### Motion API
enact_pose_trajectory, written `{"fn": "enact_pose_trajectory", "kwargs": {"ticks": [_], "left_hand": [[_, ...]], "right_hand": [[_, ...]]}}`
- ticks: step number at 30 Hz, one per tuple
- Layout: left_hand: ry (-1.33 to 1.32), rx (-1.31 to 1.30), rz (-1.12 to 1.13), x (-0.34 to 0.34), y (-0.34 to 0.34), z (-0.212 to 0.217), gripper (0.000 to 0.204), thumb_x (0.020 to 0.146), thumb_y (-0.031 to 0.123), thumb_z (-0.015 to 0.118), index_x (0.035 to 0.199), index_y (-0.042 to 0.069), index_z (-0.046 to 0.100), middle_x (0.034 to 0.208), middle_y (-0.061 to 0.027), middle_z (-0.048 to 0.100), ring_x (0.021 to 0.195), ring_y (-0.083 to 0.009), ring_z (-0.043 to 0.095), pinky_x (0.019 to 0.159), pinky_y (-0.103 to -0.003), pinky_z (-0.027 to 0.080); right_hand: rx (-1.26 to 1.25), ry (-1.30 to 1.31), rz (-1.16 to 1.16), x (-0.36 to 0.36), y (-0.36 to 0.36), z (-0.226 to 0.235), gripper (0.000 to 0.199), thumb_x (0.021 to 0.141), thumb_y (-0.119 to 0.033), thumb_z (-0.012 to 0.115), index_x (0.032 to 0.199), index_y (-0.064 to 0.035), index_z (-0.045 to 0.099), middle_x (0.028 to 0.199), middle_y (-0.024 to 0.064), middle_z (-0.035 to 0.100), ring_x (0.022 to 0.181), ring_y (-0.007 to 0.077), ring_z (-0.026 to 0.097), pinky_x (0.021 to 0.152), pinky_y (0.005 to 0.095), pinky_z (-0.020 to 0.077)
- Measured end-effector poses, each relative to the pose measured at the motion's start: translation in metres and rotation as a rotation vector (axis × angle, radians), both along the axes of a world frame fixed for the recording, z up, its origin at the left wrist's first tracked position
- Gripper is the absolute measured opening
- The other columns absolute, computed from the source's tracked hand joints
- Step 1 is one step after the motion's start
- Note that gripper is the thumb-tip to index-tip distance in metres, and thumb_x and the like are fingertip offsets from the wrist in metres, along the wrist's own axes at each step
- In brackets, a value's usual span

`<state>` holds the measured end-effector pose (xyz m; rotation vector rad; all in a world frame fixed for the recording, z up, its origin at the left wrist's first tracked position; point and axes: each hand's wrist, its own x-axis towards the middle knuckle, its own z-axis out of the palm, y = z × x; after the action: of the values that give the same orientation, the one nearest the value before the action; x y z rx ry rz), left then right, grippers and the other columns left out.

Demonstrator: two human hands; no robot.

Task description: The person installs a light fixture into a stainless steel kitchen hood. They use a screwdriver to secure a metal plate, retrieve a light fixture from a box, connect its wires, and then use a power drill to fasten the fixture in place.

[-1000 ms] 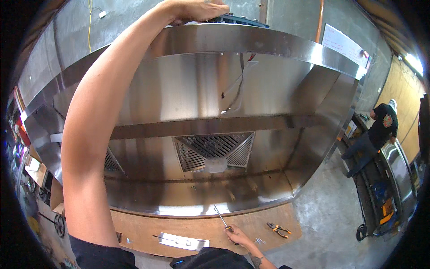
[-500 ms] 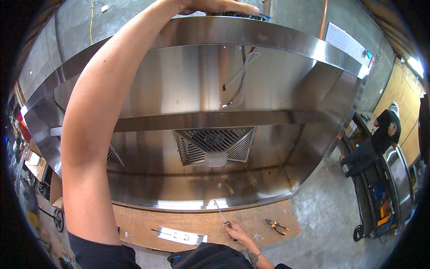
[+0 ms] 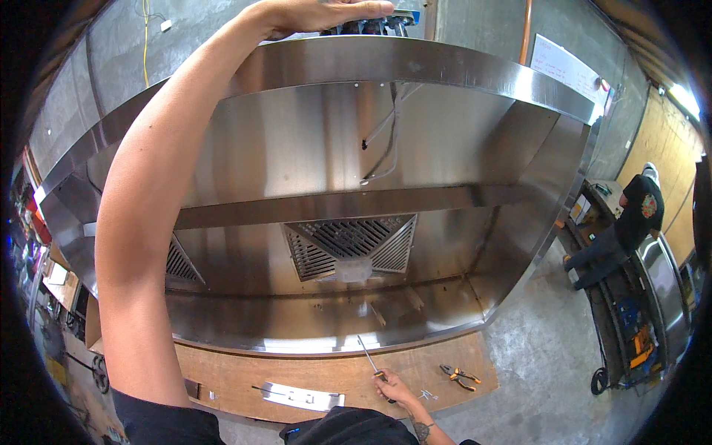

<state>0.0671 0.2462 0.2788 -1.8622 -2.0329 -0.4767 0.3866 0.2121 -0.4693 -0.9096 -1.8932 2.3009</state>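
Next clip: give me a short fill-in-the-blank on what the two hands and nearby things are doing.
1. The left hand rests on the ____ edge of the stainless steel hood.
2. The right hand holds a ____ by its handle.
3. The orange-handled pliers lie on the ____ board, apart from both hands.

Missing words: top; screwdriver; wooden

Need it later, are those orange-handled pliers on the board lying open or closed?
Open. The pliers lie flat on the wooden board, handles spread apart, beyond the right hand.
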Motion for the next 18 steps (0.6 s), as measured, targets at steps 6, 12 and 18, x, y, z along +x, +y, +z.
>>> {"fn": "enact_pose_trajectory", "kwargs": {"ticks": [6,12,18], "left_hand": [[0.054,0.139,-0.312,-0.009,0.0,-0.011,0.06,0.105,0.057,0.051,0.121,0.004,0.073,0.09,0.0019,0.065,0.087,-0.0079,0.052,0.077,-0.027,0.046],[0.134,0.314,-0.421,-0.015,0.018,0.002,0.055,0.106,0.052,0.053,0.121,0.003,0.073,0.081,0.0024,0.06,0.075,-0.009,0.048,0.066,-0.03,0.041],[-0.017,0.284,-0.006,-0.037,-0.023,0.0,0.059,0.105,0.058,0.052,0.119,0.005,0.075,0.081,0.0051,0.059,0.077,-0.0085,0.048,0.068,-0.028,0.041]], "right_hand": [[0.038,-0.047,0.048,-0.002,-0.003,-0.016,0.039,0.103,-0.037,0.063,0.128,-0.0072,0.057,0.077,0.0005,0.059,0.059,0.0091,0.055,0.051,0.0266,0.0451],[0.033,-0.044,0.102,-0.004,0.0,-0.008,0.034,0.103,-0.034,0.065,0.126,-0.0096,0.057,0.077,-0.0014,0.058,0.063,0.0066,0.054,0.051,0.0254,0.0426],[0.066,-0.085,0.111,0.003,0.001,0.039,0.039,0.103,-0.037,0.065,0.129,-0.009,0.056,0.079,-0.0031,0.058,0.065,0.0059,0.056,0.054,0.0245,0.0453]]}}
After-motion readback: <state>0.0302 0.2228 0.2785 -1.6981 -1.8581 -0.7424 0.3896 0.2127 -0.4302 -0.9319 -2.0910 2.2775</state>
